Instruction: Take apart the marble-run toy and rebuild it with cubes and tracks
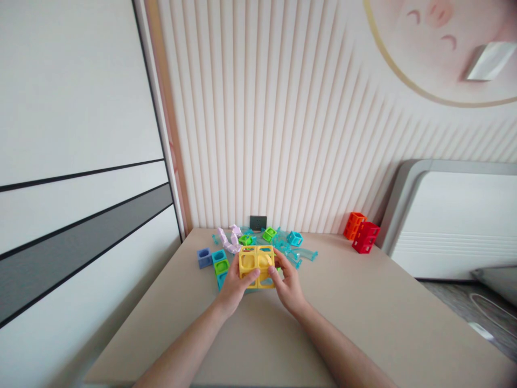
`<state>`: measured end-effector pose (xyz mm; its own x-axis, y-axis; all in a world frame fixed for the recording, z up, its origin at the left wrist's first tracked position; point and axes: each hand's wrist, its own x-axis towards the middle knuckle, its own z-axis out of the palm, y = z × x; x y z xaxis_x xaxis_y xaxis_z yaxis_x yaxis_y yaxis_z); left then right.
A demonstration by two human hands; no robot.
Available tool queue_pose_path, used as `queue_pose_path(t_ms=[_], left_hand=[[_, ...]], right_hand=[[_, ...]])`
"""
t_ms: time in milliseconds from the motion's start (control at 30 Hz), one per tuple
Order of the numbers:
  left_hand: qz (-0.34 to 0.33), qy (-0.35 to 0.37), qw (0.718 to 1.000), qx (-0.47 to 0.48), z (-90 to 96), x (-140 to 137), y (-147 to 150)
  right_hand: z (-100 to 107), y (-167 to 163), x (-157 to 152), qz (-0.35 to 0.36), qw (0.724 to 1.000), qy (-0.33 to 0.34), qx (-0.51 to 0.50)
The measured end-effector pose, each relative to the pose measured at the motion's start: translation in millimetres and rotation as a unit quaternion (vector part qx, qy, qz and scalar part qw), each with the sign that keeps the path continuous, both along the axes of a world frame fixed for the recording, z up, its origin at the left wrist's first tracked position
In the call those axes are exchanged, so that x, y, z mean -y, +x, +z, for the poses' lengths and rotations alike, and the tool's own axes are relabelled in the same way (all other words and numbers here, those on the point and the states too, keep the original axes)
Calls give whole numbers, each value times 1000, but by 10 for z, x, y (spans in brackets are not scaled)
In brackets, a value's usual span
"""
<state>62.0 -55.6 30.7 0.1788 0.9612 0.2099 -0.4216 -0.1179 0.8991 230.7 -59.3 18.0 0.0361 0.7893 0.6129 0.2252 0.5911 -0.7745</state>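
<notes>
Between my two hands is a yellow block of joined open-frame cubes (257, 249), held up over the table. My left hand (233, 283) grips its left side, thumb across the front. On the right side, my right hand (288, 283) does the same, its thumb on the lower front and fingers behind. Just behind and left of the block stand joined blue and green cubes (221, 266), partly covered by my left hand. Beside them sits a periwinkle cube (204, 257). The fingers behind the yellow block are mostly hidden.
Lilac track pieces (228, 242), clear teal track pieces (288, 249), a green cube (269, 234) and a blue cube (294, 238) lie toward the ribbed wall (258, 118). Orange cubes (354, 225) and red cubes (365, 237) stand at the back right of the table (343, 307).
</notes>
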Motion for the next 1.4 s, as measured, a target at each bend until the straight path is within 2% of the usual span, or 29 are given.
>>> queue_pose_path(t_ms=[167,300,533,833,1000,1400], left_hand=[[-72,-22,995,70,31,21,3],[-71,-49,988,129,74,20,-1],[-92,5,993,69,19,20,38],[-72,44,996,15,-37,8,77],[-69,42,997,8,-36,10,62],[-61,27,998,9,-18,22,45]], right_hand=[[10,-21,-7,24,997,-32,-67],[44,-45,-31,19,989,-59,-135],[7,-87,-78,-15,981,-70,-181],[-69,-34,-88,-21,990,-60,-126],[-85,-5,-105,-33,992,-53,-111],[-116,16,-100,-9,992,-65,-106]])
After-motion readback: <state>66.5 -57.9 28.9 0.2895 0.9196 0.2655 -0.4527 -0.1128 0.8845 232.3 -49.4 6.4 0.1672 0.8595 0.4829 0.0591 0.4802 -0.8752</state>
